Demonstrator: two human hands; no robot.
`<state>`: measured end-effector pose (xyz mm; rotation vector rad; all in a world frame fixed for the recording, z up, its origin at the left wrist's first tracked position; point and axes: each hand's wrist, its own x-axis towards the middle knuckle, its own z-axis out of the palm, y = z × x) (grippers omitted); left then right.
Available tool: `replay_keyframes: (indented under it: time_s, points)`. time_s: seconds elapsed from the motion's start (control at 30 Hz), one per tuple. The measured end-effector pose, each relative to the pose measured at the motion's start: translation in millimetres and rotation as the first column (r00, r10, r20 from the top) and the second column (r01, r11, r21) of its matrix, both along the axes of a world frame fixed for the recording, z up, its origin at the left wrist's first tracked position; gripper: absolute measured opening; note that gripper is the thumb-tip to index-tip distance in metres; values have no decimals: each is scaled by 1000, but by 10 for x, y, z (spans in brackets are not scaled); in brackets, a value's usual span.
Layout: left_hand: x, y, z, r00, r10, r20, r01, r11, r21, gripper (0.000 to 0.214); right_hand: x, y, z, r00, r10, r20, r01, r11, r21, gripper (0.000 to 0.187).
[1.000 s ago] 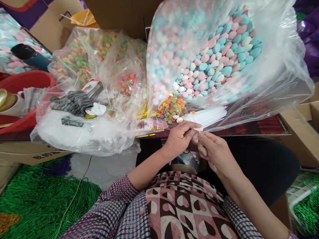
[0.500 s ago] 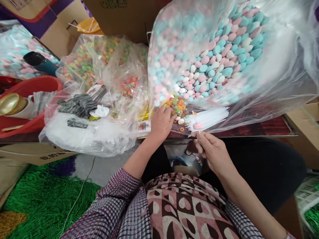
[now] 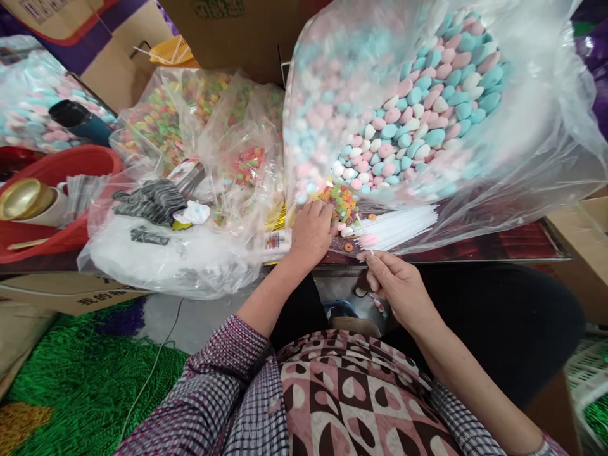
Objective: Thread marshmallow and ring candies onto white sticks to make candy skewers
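Observation:
My right hand (image 3: pixel 396 278) pinches a thin white stick between thumb and fingertips, at the table's front edge. A pink marshmallow (image 3: pixel 368 240) is threaded on that stick, and the stick's tip pokes out beyond it. My left hand (image 3: pixel 312 231) rests by a small heap of gummy rings (image 3: pixel 342 201) in orange, green and yellow. Its fingers are curled in at the heap's near side; what they hold, if anything, is hidden. A bundle of white sticks (image 3: pixel 408 226) lies just past the marshmallow. One loose gummy ring (image 3: pixel 348 247) sits near the edge.
A large clear bag of pink, blue and white marshmallows (image 3: pixel 418 120) stands behind the hands. To the left are a bag of gummy candies (image 3: pixel 175 107), a striped grey cloth (image 3: pixel 152 201) on a plastic bag, and a red basin (image 3: pixel 95 166). Green strands (image 3: pixel 90 380) cover the floor at left.
My right hand has moved a little to the left with the stick and marshmallow, closer to the gummy heap. My left hand stays at the heap, its fingers shifted slightly.

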<state>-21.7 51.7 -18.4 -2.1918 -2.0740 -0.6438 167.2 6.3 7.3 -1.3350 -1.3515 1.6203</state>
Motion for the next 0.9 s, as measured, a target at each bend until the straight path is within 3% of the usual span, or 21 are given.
replay_keyframes:
  time_s: [0.2, 0.33, 0.6, 0.7, 0.83, 0.9]
  points:
    - [-14, -13, 20, 998, -56, -14, 56, 998, -37, 19, -4, 3, -59, 1000, 15, -10, -15, 1000, -19, 41]
    - [-32, -23, -38, 997, -69, 20, 68, 997, 23, 22, 13, 20, -89, 1000, 26, 8, -26, 1000, -12, 43]
    - [-61, 33, -2, 941, -93, 325, 61, 992, 108, 16, -64, 99, -23, 997, 68, 45, -67, 998, -11, 48]
    - [-41, 25, 27, 786, -28, 617, -40, 995, 96, 14, -108, 118, 7, 994, 83, 77, -85, 996, 15, 48]
    - [19, 10, 57, 352, 62, 934, -101, 994, -28, 13, -143, 119, 21, 985, 107, 133, -116, 992, 59, 50]
    - [57, 4, 73, 211, 71, 975, -88, 995, -54, 12, -147, 116, 20, 978, 104, 178, -119, 990, 74, 52]
